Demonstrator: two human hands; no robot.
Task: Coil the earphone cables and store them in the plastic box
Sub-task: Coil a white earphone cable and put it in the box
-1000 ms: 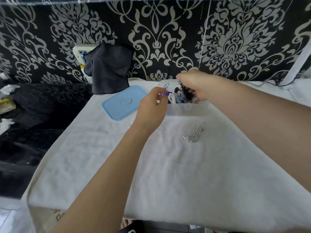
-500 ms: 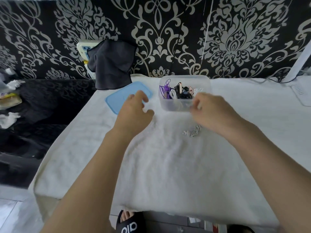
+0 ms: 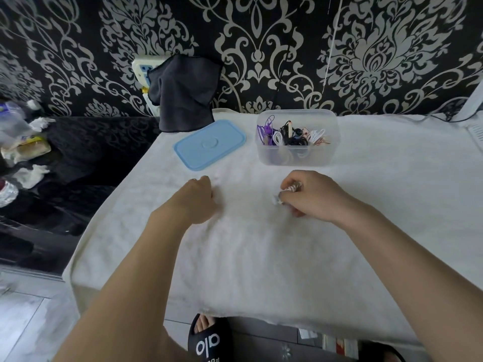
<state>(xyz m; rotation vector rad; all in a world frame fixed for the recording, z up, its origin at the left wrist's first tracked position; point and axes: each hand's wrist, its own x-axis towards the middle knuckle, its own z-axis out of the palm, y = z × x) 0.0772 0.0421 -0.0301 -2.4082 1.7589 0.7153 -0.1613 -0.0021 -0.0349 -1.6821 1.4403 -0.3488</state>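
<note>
My right hand [image 3: 311,195] pinches white coiled earphone [image 3: 287,193] at mid towel-covered table [image 3: 261,257]. My left hand [image 3: 198,199] loosely curled, empty, resting on cloth nearby. Plastic box [image 3: 296,155] toward far edge holds purple, black, white cables. Blue lid [image 3: 210,143] lies left of it, dark cloth [image 3: 183,92] behind.

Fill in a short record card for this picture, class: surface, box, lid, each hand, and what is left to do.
surface: white towel spread over a table
box: clear plastic box, open, holding several coiled earphones
lid: blue lid, off, lying flat left of the box
right hand: right hand grips a white coiled earphone on the towel
left hand: left hand holds nothing, fingers loosely curled
left to do: the held earphone is not yet in the box
</note>
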